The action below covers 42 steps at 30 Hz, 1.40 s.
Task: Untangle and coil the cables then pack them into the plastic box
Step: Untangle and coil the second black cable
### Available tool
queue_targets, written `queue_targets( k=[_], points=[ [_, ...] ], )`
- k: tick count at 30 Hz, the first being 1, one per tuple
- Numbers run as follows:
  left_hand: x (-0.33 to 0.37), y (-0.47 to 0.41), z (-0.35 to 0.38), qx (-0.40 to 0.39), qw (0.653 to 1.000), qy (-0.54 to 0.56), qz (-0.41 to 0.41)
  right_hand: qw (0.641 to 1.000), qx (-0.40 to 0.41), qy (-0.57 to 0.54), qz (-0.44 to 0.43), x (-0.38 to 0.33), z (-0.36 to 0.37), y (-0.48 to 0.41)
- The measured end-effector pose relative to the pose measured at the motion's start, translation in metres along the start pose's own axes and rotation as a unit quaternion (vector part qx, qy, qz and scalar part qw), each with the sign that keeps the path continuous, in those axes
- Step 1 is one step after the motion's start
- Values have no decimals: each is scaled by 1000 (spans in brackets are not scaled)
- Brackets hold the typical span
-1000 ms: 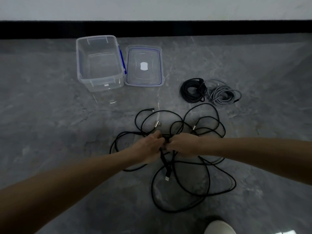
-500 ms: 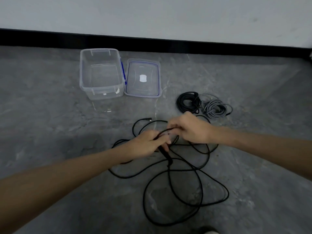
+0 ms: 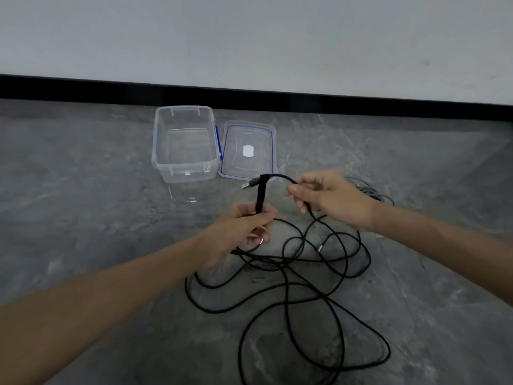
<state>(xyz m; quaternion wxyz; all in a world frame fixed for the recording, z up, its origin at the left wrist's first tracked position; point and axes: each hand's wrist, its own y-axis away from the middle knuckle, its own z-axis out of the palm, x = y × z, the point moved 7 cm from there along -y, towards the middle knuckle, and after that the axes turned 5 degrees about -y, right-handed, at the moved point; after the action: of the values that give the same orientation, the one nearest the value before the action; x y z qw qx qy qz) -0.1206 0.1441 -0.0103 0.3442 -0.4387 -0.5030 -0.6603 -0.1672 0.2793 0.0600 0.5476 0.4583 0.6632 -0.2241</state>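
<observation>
A tangled black cable [image 3: 288, 287] sprawls in loops over the grey floor in front of me. My left hand [image 3: 244, 229] grips a flat black strap that rises from its fingers to the cable's plug end [image 3: 251, 184]. My right hand [image 3: 330, 198] pinches the same cable a little behind the plug, lifted off the floor. The clear plastic box [image 3: 184, 143] stands open near the wall, with nothing in it. A grey coiled cable [image 3: 372, 191] lies behind my right hand, mostly hidden.
The box's clear lid [image 3: 248, 150] with blue trim lies flat on the floor just right of the box. A black skirting strip [image 3: 249, 97] runs along the wall behind. Bare grey floor stretches to the left and the right.
Both hands have risen from the floor tangle, lifting the plug end and strap up. My view has tilted upward, showing more wall; the coiled cables are now behind my right hand.
</observation>
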Motion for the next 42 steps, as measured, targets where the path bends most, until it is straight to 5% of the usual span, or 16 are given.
queue_targets(
  k=[6, 11, 15, 19, 23, 34, 42],
  points=[
    [11, 12, 2, -55, 991, -123, 2, 997, 19, -79, 4, -5, -4, 2],
    [25, 15, -5, -104, 950, -287, 69, 998, 12, -70, 2, -8, -1, 5],
    [36, 15, -7, -69, 961, -257, 74, 999, 14, -32, 4, -12, -4, 1],
    [62, 14, -22, 68, 938, -309, 141, 999, -8, 33, 4, -10, -4, -1],
    [74, 12, -11, 36, 921, -353, 161, 989, -86, 115, -33, -19, 10, 1],
    [47, 17, 24, -140, 984, -112, -2, 925, -145, 327, -126, -38, 7, -8],
    [69, 28, 36, -125, 981, 146, 5, 973, -121, 146, -129, -10, 33, -4]
  ],
)
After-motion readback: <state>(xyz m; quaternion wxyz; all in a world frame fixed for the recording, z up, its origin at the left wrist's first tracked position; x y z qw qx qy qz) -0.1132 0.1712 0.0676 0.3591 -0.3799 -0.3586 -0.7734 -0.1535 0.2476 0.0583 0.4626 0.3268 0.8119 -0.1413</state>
